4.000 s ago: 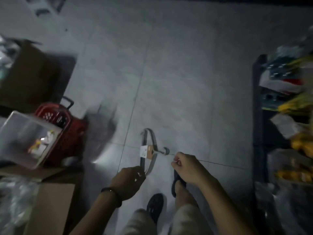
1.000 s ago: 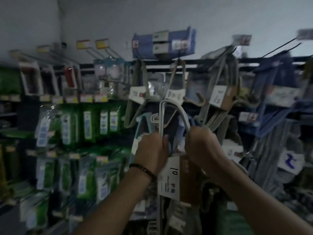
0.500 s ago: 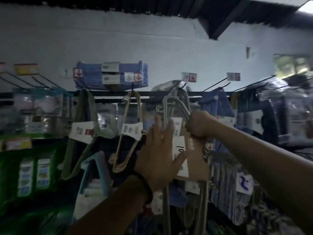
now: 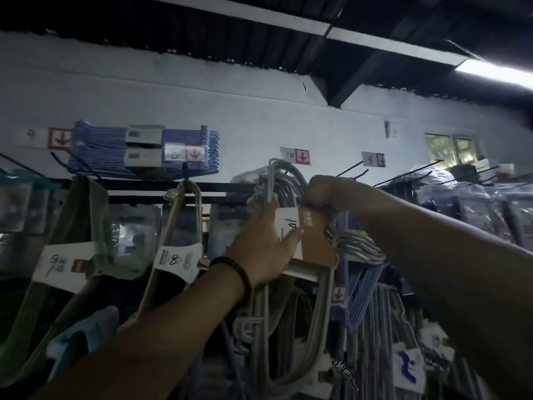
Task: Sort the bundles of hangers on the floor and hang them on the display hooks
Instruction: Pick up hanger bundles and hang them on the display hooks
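The grey wire hanger bundle (image 4: 284,180) is held up before the middle of the black metal rail (image 4: 225,186). The left hand (image 4: 262,243) rests on its brown cardboard label (image 4: 314,241), and the right hand (image 4: 331,192) grips its upper right. Just left of it hangs the beige hanger bundle (image 4: 184,220), with the green hanger bundle (image 4: 86,215) further left. The blue wire hanger stack (image 4: 101,151) lies above the rail's left part. Black wire hooks (image 4: 349,168) jut out on the right.
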A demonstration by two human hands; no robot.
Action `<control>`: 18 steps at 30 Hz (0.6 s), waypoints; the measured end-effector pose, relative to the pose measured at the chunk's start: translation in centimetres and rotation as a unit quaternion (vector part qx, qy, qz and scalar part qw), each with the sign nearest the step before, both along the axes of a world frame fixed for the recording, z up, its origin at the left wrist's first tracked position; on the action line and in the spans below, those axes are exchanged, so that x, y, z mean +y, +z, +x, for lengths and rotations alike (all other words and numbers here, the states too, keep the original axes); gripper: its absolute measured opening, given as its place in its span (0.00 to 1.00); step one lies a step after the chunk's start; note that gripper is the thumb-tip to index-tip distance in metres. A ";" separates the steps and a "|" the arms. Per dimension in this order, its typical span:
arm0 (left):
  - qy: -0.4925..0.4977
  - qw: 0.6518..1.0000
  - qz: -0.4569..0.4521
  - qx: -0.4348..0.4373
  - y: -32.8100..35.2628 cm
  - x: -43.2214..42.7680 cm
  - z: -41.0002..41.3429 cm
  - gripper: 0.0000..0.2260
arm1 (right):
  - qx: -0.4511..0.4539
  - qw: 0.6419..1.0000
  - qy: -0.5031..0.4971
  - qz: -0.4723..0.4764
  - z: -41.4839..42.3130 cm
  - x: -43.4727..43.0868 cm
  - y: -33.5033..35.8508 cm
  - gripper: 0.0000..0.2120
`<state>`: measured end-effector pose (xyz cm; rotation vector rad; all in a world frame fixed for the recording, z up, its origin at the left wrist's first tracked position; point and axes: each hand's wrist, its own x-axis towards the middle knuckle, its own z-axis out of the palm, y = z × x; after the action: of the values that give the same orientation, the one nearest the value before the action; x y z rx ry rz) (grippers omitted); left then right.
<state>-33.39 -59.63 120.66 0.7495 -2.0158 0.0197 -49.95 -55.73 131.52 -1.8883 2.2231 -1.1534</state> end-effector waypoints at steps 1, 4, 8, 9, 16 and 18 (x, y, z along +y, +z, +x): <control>-0.012 1.000 0.006 0.009 0.5 -0.6 -0.4 0.36 | -0.002 1.000 0.002 -0.007 -0.4 -0.6 0.5 0.09; -0.030 0.999 -0.027 0.027 1.0 -2.0 -1.6 0.37 | 0.035 0.998 -0.004 -0.057 -1.7 -1.9 1.7 0.09; -0.023 0.996 -0.079 0.023 0.0 -2.7 -2.9 0.37 | 0.187 0.976 -0.045 -0.104 -2.6 -2.6 2.5 0.10; -0.023 0.996 -0.087 0.020 -0.1 -2.8 -3.2 0.38 | 0.213 0.969 -0.053 -0.112 -2.8 -2.6 2.5 0.11; -0.007 0.996 -0.084 0.021 0.3 -5.2 -4.5 0.40 | 0.244 0.949 -0.077 -0.186 -3.9 -4.6 1.3 0.09; 0.008 0.996 -0.088 0.021 0.6 -6.2 -4.6 0.38 | 0.246 0.946 -0.072 -0.197 -3.7 -5.6 1.0 0.08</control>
<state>-37.97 -65.79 121.25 0.6481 -1.9399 0.1862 -53.69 -61.31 132.48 -2.4343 2.5643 -1.3567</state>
